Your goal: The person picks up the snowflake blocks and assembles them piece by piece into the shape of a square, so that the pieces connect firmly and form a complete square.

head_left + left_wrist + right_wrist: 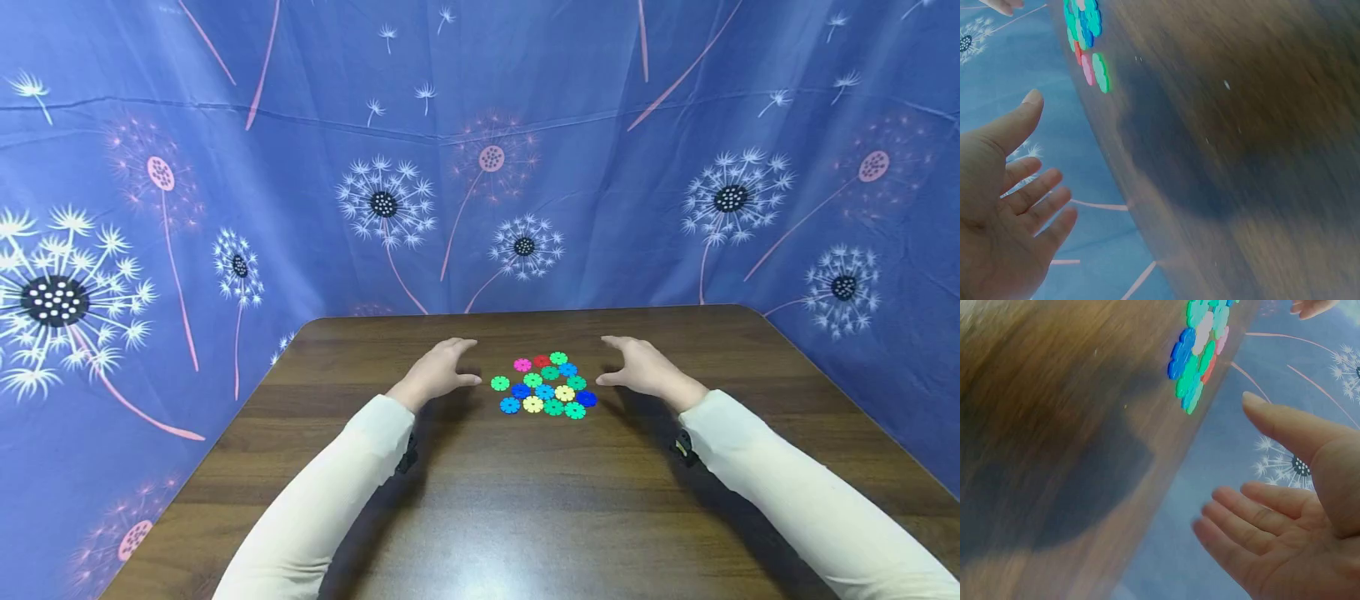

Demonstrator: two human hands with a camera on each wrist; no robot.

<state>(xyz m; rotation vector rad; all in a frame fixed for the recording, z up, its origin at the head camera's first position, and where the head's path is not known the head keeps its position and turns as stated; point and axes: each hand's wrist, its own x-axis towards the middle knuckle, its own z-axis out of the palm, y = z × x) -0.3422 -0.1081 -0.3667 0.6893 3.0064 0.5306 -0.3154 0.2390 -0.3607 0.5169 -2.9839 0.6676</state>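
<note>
Several flat, notched plastic discs lie loosely grouped on the brown wooden table (495, 492), among them a pink disc (522, 365), a red disc (542, 361), a yellow disc (533, 404) and a dark blue disc (587, 399). To their left is my left hand (438, 371), thumb and fingers spread apart, holding nothing. My right hand (641, 367) mirrors it on the right side, equally bare. In the left wrist view a green disc (1100, 73) is the one closest to that hand. Both palms face inward toward the discs.
Behind the table hangs a blue cloth (600, 167) printed with dandelions, which also runs along the left and right sides. The table's far edge lies just beyond the hands. Dark wrist straps (407, 454) show below the pale sleeves (337, 492).
</note>
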